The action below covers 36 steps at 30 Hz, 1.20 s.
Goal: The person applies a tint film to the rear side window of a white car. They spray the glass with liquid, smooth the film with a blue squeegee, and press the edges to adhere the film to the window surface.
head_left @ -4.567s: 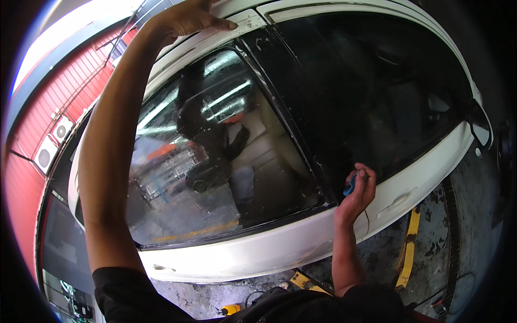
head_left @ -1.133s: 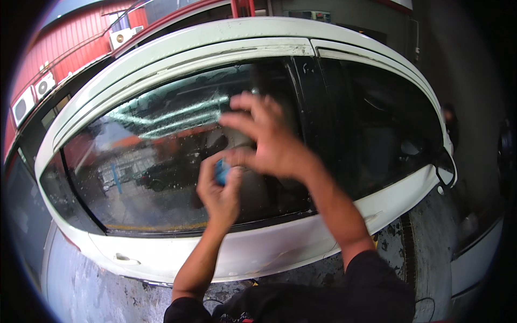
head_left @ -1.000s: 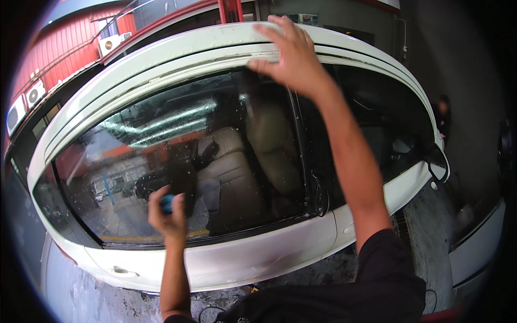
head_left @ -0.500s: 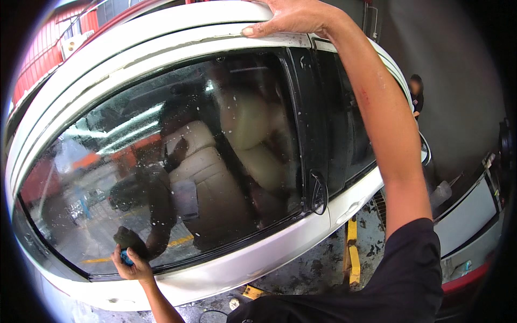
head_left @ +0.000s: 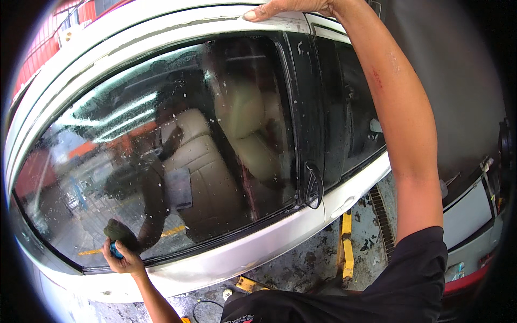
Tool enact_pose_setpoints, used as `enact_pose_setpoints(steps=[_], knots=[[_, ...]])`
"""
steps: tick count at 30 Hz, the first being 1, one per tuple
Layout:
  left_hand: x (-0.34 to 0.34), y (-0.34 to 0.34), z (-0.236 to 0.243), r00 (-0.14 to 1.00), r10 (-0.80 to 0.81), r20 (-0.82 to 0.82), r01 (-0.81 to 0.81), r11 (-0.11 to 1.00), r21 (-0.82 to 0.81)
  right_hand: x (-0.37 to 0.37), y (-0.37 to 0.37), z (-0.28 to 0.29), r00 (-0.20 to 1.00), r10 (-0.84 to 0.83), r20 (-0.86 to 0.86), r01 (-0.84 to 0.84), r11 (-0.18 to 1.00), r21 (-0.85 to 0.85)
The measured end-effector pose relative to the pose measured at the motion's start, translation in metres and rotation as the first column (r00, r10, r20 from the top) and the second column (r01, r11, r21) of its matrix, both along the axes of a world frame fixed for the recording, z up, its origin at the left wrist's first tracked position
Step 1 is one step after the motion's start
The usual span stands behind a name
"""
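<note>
My left hand [head_left: 127, 262] is closed around a small blue thing [head_left: 115, 250], held against the lower left part of a white car's side window [head_left: 215, 215]. Its kind is mostly hidden by my fingers. A dark rounded shape beside these fingers looks like the hand's reflection in the glass. Up on the white door frame and roof edge [head_left: 177, 24], my right hand [head_left: 288, 7] rests with its thumb stretched out; the other fingers run toward the top of the picture. White specks and streaks dot the glass, and pale seats [head_left: 194, 156] show through it.
A black door handle [head_left: 313, 185] stands out beside the window. Yellow metal arms [head_left: 347, 247] lie low on the stained floor [head_left: 301, 269], near a floor grate [head_left: 381, 215]. At the right stands a pale panel [head_left: 471, 215]. A thin cable [head_left: 207, 304] curls below the car.
The car has shifted slightly up and left in the picture as my view moved. My left hand still grips the blue thing at the glass; my right hand stays on the roof edge.
</note>
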<state>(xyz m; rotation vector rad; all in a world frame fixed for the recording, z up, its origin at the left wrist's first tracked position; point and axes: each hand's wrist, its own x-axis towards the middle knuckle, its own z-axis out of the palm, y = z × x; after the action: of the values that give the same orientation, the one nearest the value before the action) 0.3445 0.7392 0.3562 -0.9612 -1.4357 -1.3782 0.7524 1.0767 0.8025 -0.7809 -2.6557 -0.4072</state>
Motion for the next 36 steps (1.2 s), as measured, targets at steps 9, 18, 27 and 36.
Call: enact_pose_setpoints(steps=[9,18,27,36], knots=[[0.005,0.003,0.001,1.0,0.026,-0.005,-0.026,1.0,0.017,-0.019,-0.001,-0.021,0.988,-0.106,-0.113,0.113,0.992,0.049],[0.0,-0.001,0.004,0.991,0.109,-0.073,-0.111,0.994,-0.018,-0.015,-0.002,-0.006,0.999,0.003,-0.041,-0.003,1.0,0.002],[0.006,0.0,0.006,1.0,0.026,-0.015,-0.026,1.0,0.003,-0.013,0.0,-0.007,0.997,0.075,-0.031,-0.074,0.997,0.021],[0.005,-0.001,0.007,1.0,0.017,-0.008,-0.018,1.0,-0.015,-0.014,-0.002,-0.005,1.0,0.015,-0.012,-0.015,1.0,0.009]])
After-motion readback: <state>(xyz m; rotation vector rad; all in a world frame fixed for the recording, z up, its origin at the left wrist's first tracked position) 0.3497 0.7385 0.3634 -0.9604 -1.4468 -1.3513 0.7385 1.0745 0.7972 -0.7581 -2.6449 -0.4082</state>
